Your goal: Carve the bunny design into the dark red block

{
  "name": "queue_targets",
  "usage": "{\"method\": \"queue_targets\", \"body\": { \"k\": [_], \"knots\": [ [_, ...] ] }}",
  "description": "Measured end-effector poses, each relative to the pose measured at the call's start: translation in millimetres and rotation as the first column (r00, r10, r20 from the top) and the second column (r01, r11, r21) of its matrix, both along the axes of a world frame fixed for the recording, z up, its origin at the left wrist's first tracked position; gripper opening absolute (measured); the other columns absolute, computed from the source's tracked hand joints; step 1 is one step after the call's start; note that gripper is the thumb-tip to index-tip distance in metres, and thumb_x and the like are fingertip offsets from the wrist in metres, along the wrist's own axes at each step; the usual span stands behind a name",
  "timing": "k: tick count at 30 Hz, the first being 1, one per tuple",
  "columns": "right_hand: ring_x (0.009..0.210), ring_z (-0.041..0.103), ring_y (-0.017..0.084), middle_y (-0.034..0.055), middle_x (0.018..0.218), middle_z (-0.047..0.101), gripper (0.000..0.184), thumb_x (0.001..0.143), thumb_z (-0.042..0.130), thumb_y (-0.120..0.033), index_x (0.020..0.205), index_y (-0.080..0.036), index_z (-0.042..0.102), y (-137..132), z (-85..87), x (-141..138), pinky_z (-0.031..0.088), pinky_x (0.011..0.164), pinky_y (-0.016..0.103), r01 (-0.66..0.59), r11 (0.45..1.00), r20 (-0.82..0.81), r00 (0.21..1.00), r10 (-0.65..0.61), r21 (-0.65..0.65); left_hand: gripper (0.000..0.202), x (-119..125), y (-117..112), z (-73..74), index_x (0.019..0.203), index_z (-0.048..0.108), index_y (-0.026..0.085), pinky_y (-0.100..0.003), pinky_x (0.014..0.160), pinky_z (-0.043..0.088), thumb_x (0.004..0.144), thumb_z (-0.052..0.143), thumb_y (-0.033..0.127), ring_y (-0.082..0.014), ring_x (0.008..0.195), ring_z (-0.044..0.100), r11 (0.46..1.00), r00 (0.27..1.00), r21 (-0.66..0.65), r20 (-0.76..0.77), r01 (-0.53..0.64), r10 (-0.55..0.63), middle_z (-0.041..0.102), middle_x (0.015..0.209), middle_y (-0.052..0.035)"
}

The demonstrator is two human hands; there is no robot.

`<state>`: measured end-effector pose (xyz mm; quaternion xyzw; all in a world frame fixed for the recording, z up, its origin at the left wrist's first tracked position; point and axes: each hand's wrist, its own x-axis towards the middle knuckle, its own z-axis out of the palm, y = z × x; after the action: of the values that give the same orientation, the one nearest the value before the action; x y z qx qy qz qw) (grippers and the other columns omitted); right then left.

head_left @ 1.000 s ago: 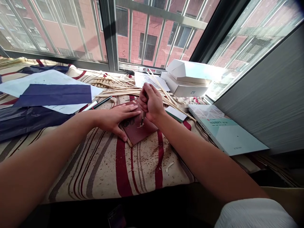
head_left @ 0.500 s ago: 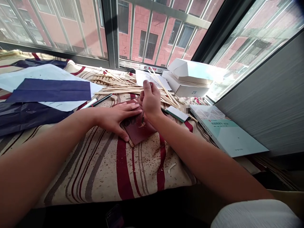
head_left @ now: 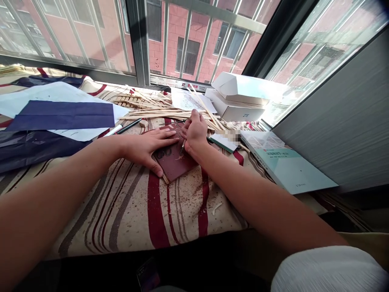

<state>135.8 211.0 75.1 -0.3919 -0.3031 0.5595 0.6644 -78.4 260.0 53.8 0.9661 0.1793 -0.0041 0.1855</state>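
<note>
Two hands are busy on one reddish-brown board (head_left: 179, 165), which lies at an angle on a striped cloth (head_left: 130, 211), roughly mid-view below the window. The left hand (head_left: 147, 148) is spread flat over its left side, fingers reaching across the surface and thumb out wide at the near left edge. The right hand (head_left: 195, 132) is closed around a slim tool (head_left: 182, 147), its tip down at the board's face; most of the handle is hidden in the fist. Some dark curvy marks peek out between the hands, but the fingers cover a good bit of the surface, and the right wrist blocks the board's right side.

It's pretty crowded around there, honestly. Just beyond the board is a messy heap of thin wooden strips (head_left: 152, 112), with a sheet with a line drawing (head_left: 185, 99) in among them and an open white box (head_left: 243, 110) next to that. Near the right wrist there's a green-and-white block (head_left: 224, 142), then a pale book (head_left: 299, 170) further right. Off to the left, a dark pen (head_left: 129, 126) lies close to the left hand, with folded dark blue paper (head_left: 65, 115) on white sheets (head_left: 57, 91) past it. Brown crumbs (head_left: 197, 192) litter the cloth in front.
</note>
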Motion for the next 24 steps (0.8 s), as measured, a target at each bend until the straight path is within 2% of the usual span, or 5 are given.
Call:
{"method": "queue_targets", "body": {
  "k": [3,9,14,20,24],
  "knots": [
    [0.047,0.014,0.008,-0.0149,0.056,0.025,0.061,0.117,0.074,-0.060,0.086,-0.030,0.030,-4.4,1.8,0.1,0.014,0.044,0.021,0.040,0.999,-0.129,0.991,-0.037,0.017,0.150,-1.5,1.8,-1.1,0.199,0.022,0.033,-0.071,0.154,0.007,0.083,0.081,0.108,-0.0542,0.191,0.000,1.000,1.000,-0.001,0.012,0.008,-0.008,0.007,0.207,-0.0170],
    [0.046,0.010,0.008,-0.0140,0.053,0.023,0.062,0.122,0.066,-0.059,0.079,-0.027,0.034,-11.5,11.7,1.2,0.011,0.041,0.019,-0.134,0.991,-0.225,0.965,0.134,0.017,0.147,-2.6,3.9,-4.8,0.198,0.027,0.036,-0.066,0.156,0.009,0.082,0.088,0.104,-0.0525,0.191,0.006,0.999,0.998,0.022,0.059,0.029,-0.030,0.013,0.207,-0.0159],
    [0.046,0.007,0.008,-0.0133,0.054,0.022,0.069,0.124,0.061,-0.064,0.073,-0.027,0.032,-16.9,18.3,3.1,0.011,0.040,0.019,-0.357,0.934,-0.201,0.914,0.353,0.018,0.138,-1.4,-0.7,-0.9,0.194,0.040,0.033,-0.068,0.154,0.018,0.084,0.087,0.102,-0.0538,0.189,0.020,1.000,0.998,0.015,0.061,0.023,-0.024,0.030,0.203,-0.0182],
    [0.045,0.012,0.008,-0.0124,0.053,0.025,0.064,0.127,0.057,-0.055,0.074,-0.026,0.036,-18.2,24.8,10.2,0.013,0.040,0.018,-0.129,0.987,-0.145,0.979,0.142,0.096,0.141,-4.2,-3.6,-2.2,0.198,0.025,0.032,-0.067,0.155,0.010,0.090,0.081,0.103,-0.0525,0.191,0.005,0.999,0.999,0.034,0.041,0.015,-0.016,0.011,0.207,-0.0179],
    [0.044,0.016,0.008,-0.0123,0.053,0.028,0.060,0.128,0.057,-0.048,0.076,-0.027,0.037,-15.5,22.0,3.9,0.015,0.039,0.019,-0.079,0.994,-0.096,0.992,0.086,0.069,0.140,-5.0,-2.7,-3.6,0.198,0.024,0.033,-0.067,0.155,0.009,0.091,0.082,0.101,-0.0522,0.191,0.005,0.999,0.998,0.043,0.046,0.031,-0.033,0.012,0.207,-0.0177]
  ]
}}
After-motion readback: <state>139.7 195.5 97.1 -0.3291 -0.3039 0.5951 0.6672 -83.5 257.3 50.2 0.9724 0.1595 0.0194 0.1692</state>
